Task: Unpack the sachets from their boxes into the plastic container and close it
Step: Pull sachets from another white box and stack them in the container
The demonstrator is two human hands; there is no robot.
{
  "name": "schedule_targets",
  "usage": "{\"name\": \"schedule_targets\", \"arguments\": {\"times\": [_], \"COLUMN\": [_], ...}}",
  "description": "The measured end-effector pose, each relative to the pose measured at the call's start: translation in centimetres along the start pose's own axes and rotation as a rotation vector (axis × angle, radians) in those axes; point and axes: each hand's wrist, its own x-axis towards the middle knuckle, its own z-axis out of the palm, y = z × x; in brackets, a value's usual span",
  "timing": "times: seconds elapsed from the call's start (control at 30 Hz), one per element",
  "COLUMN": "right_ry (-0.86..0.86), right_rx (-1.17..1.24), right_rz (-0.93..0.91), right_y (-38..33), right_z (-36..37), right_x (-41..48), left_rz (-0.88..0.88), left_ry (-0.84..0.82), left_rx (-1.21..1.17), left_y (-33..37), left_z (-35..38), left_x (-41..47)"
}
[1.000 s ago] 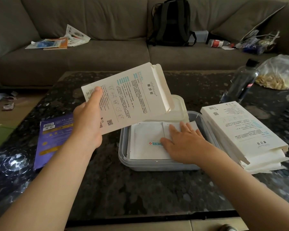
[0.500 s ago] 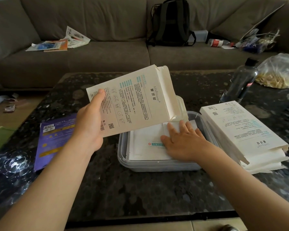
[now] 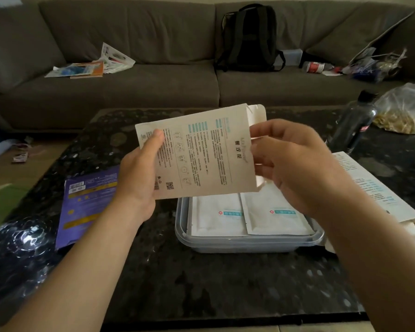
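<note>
Holding a white printed box [image 3: 201, 154] up over the plastic container [image 3: 249, 244], we grip it at both ends. Our left hand [image 3: 139, 180] clasps the closed end, thumb on the printed face and fingers behind. Our right hand [image 3: 295, 168] curls its fingers round the open end, where the flap stands up.

The container sits open on the dark speckled table [image 3: 201, 283] straight in front of us, with two white sachets [image 3: 217, 216] lying flat side by side inside. The box and our right hand hide its far part. Just to its right lies a stack of boxes [image 3: 374, 195] of the same kind, partly covered by our right wrist. A purple packet [image 3: 89, 202] lies flat on the left, beside our left forearm.

Farther right on the table stand a dark bottle [image 3: 355, 125] and a clear bag [image 3: 405, 111]. Behind the table, the sofa [image 3: 130, 92] carries a black backpack [image 3: 249, 37] and loose papers [image 3: 91, 65].
</note>
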Motion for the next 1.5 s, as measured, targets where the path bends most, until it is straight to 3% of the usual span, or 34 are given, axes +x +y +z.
{"name": "schedule_targets", "arguments": {"times": [0.13, 0.23, 0.43, 0.63, 0.73, 0.83, 1.1, 1.23, 1.5], "right_ry": [-0.265, -0.306, -0.201, 0.047, 0.141, 0.248, 0.588, 0.571, 0.589], "right_rx": [0.207, 0.277, 0.184, -0.197, -0.246, -0.136, 0.297, 0.547, 0.701], "right_rz": [0.19, 0.273, 0.217, 0.001, -0.027, 0.049, 0.265, 0.367, 0.428], "right_y": [0.8, 1.9, 2.7, 1.1, 0.7, 0.7, 3.2, 5.5, 8.1], "right_z": [-0.1, -0.3, -0.2, -1.5, -3.2, -6.1, -12.6, -14.4, -16.2], "right_x": [0.1, 0.7, 1.3, 0.6, -0.1, -0.7, -2.6, -3.7, -5.4], "left_rz": [0.064, 0.109, 0.112, 0.07, 0.021, -0.012, 0.099, 0.201, 0.351], "left_ry": [-0.048, -0.048, -0.055, -0.077, -0.142, -0.198, -0.239, -0.347, -0.604], "left_rx": [0.03, 0.056, 0.087, 0.069, 0.005, -0.075, 0.27, 0.375, 0.592], "left_y": [0.2, 0.1, 0.0, 0.3, 0.5, 0.8, -0.2, -0.6, -2.2], "left_z": [0.0, 0.1, 0.2, 1.2, 2.2, 3.4, 7.4, 10.3, 13.7], "left_x": [-0.3, -0.4, -0.2, -0.5, -1.1, -1.6, -3.7, -5.3, -7.4]}}
